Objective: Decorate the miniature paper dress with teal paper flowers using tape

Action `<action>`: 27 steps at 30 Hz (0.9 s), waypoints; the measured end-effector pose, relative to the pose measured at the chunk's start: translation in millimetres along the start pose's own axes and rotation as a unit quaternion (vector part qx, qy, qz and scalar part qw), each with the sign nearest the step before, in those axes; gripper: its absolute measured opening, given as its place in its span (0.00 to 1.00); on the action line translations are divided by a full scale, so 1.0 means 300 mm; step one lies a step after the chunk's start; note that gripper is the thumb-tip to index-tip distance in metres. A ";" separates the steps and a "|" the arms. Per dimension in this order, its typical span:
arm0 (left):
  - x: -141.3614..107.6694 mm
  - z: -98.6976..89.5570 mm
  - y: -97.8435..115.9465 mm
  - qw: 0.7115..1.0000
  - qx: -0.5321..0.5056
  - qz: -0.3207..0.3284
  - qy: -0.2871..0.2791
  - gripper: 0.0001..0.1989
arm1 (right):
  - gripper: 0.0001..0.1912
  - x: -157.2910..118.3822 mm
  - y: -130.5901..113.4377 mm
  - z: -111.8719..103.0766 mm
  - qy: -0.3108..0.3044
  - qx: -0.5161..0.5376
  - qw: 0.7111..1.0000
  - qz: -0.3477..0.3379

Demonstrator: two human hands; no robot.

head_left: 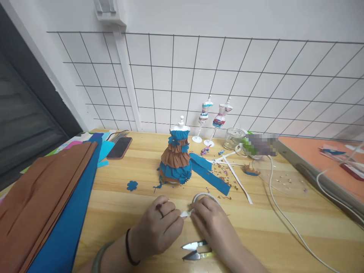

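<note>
My left hand (156, 225), a ring on one finger, pinches the white loose end (184, 214) of some tape. My right hand (213, 223) is closed over a roll of white tape (206, 195) lying on the table; its palm hides most of the roll. Thread snips (196, 250) lie beneath the right wrist, blades apart and pointing left. Just beyond both hands stands a small white dress form (181, 122) wearing a tiered dress (175, 157) of blue and brown crepe paper. A blue paper flower (132, 185) rests left of it.
Blue paper strips (213, 178), white strips (237, 180) and paper scraps lie right of the dress. Two smaller dress forms (218, 121) and a glass jar (234, 138) stand behind. Crepe paper sheets (51, 197) and a phone (120, 147) occupy the left; a white cable (280, 216) crosses the right.
</note>
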State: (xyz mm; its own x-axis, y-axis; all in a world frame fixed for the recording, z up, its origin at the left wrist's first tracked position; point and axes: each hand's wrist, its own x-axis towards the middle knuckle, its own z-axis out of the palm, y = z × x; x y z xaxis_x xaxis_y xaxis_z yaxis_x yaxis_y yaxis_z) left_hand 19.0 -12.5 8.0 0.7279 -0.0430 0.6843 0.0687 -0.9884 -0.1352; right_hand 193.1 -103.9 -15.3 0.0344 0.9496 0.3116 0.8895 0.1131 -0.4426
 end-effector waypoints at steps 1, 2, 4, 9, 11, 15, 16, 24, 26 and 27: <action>0.000 -0.002 0.003 1.000 0.000 0.002 0.001 0.09 | 0.09 0.003 0.005 0.005 0.003 -0.002 1.000 0.002; 0.001 -0.003 0.005 1.000 -0.001 0.005 0.003 0.10 | 0.08 0.005 0.010 0.009 0.007 -0.003 1.000 0.004; 0.003 -0.004 0.009 1.000 -0.001 0.009 0.004 0.10 | 0.08 0.006 0.025 0.017 0.014 -0.004 1.000 0.011; 0.005 0.002 0.011 1.000 -0.001 0.019 0.008 0.09 | 0.06 0.004 0.058 0.022 0.036 -0.001 0.998 0.043; 0.003 0.008 0.010 1.000 -0.001 0.021 0.006 0.09 | 0.05 0.005 0.064 0.019 0.042 0.006 0.997 0.060; 0.002 0.020 0.007 1.000 -0.004 0.021 0.009 0.10 | 0.04 0.008 0.064 0.009 0.047 0.023 0.994 0.097; 0.003 0.022 0.007 1.000 -0.004 0.023 0.012 0.10 | 0.05 0.008 0.063 0.008 0.048 0.028 0.993 0.105; 0.004 0.026 0.002 1.000 0.002 0.023 0.010 0.12 | 0.07 0.001 0.076 0.012 0.051 0.060 0.989 0.128; 0.003 0.026 0.002 1.000 0.003 0.021 0.004 0.12 | 0.10 -0.001 0.073 0.010 0.047 0.071 0.991 0.107; 0.003 0.026 0.001 1.000 0.003 0.020 -0.002 0.12 | 0.10 -0.002 0.068 0.006 0.043 0.076 0.992 0.094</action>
State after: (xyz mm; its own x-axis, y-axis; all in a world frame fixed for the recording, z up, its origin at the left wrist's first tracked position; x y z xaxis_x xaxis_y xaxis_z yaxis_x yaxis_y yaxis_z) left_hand 24.9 -11.7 3.0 0.7327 -0.0824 0.6756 0.0437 -0.9849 -0.1675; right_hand 210.3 -101.7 -26.2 0.2380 0.9302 0.2794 0.7849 -0.0147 -0.6195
